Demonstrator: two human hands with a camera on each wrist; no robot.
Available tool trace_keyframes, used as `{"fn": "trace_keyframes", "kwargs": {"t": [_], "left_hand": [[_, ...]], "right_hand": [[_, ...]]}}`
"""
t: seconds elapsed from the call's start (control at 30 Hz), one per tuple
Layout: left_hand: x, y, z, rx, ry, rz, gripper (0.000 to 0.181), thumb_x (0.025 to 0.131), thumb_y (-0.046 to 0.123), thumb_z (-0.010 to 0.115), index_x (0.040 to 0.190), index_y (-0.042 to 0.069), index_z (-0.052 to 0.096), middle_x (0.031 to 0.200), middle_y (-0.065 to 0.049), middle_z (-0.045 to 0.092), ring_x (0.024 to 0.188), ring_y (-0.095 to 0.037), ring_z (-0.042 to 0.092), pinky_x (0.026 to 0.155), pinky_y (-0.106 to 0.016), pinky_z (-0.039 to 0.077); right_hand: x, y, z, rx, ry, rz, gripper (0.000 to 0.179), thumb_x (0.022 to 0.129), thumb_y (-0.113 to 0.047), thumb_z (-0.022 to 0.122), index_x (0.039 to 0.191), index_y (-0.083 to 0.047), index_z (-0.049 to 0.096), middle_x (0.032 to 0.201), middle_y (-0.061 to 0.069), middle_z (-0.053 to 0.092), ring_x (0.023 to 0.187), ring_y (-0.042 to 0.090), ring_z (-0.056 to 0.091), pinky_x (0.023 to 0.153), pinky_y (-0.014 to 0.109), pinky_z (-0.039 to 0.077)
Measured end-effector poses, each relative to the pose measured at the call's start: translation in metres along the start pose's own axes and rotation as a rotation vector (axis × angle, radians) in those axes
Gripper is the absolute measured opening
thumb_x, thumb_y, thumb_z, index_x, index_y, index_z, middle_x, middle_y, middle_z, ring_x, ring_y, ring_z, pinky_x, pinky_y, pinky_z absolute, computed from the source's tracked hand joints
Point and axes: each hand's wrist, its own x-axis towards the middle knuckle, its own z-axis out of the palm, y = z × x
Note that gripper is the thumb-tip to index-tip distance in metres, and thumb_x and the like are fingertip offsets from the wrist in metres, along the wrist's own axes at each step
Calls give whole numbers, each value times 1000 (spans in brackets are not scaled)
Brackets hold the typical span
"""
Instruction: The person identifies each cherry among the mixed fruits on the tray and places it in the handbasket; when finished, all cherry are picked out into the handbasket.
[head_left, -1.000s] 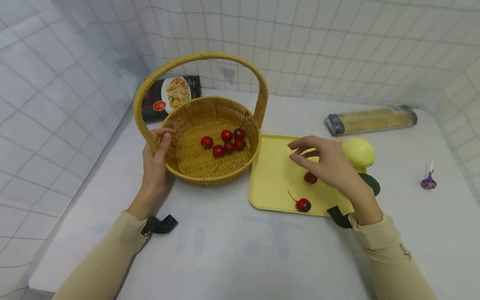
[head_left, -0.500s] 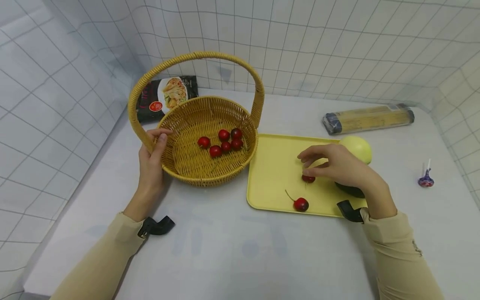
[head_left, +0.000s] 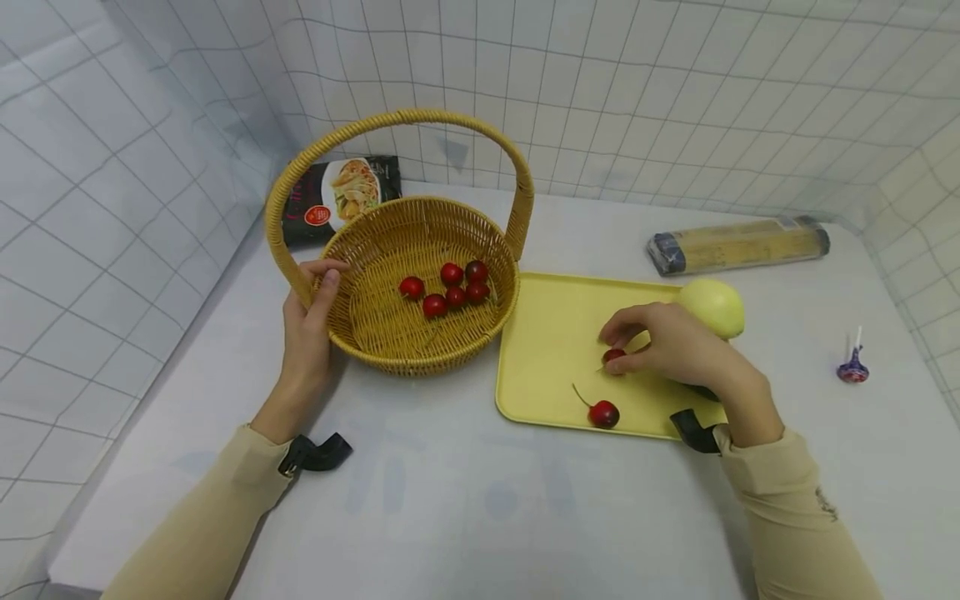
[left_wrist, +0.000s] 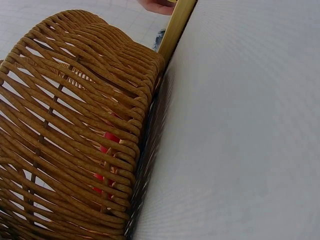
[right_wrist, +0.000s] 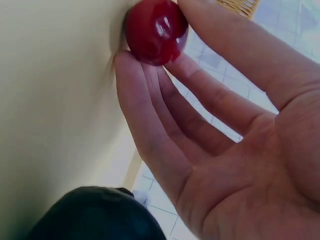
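Note:
A woven basket [head_left: 360, 333] with a tall handle stands at the left and holds several red cherries [head_left: 447, 289]. My left hand [head_left: 322, 279] grips its near-left rim, thumb over the edge. Beside it lies a yellow tray [head_left: 555, 333]. My right hand [head_left: 613, 350] is down on the tray, thumb and fingers pinching a red cherry [head_left: 613, 357]. The right wrist view shows this cherry [right_wrist: 156, 30] between the fingertips [right_wrist: 125, 62], against the tray [right_wrist: 50, 110]. A second cherry [head_left: 604, 413] with a stem lies nearer on the tray. The left wrist view shows the basket wall [left_wrist: 75, 100].
A pale yellow round fruit [head_left: 712, 306] sits at the tray's right edge, with a dark object [right_wrist: 95, 215] under my right wrist. A spaghetti pack [head_left: 738, 244] lies at the back right, a dark noodle packet [head_left: 341, 196] behind the basket, a lollipop [head_left: 852, 367] at far right.
My right hand came down from above the tray onto the cherry and closed its fingers round it. The left hand stayed on the basket rim.

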Motion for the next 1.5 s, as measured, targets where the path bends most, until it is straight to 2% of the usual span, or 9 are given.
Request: {"fn": "trace_keyframes", "kwargs": {"t": [0.23,0.43,0.6,0.9,1.1,1.5], "left_hand": [[0,0,0,2,-6,2,29,106,32,59,123,9,68,124,0,62,128,-28,47,107,-26,31],[0,1,0,-3,1,0,29,106,31,60,122,9,68,123,0,63,127,-28,47,107,-26,31],[0,1,0,-1,2,0,30,106,31,60,123,7,68,123,0,62,127,-27,47,107,-26,31],[0,1,0,-10,3,7,29,106,30,60,122,7,68,122,-1,62,125,-28,47,106,-26,32],[0,2,1,6,3,5,30,106,30,59,123,6,67,122,-1,63,125,-28,47,105,-25,33],[0,1,1,-6,10,10,32,106,29,60,123,4,67,121,0,62,123,-24,48,105,-25,32]], "right_hand": [[3,-1,6,-34,76,-6,27,84,-29,91,104,-16,78,92,-6,75,91,13,68,82,33,50],[7,-3,11,10,109,-9,24,85,-27,90,103,-16,79,92,-5,76,91,13,70,84,36,54],[11,-3,17,58,112,-22,24,85,-23,91,105,-16,79,95,-4,76,95,14,70,87,37,60],[8,-4,14,99,72,-16,31,83,-17,91,112,-14,78,101,0,76,99,19,72,89,42,59],[9,-4,16,123,52,-26,32,85,-13,90,114,-14,78,102,0,76,99,18,71,90,39,59],[11,-7,19,104,92,-72,23,88,-11,85,108,-17,77,99,-3,75,97,16,68,88,37,60]]}}
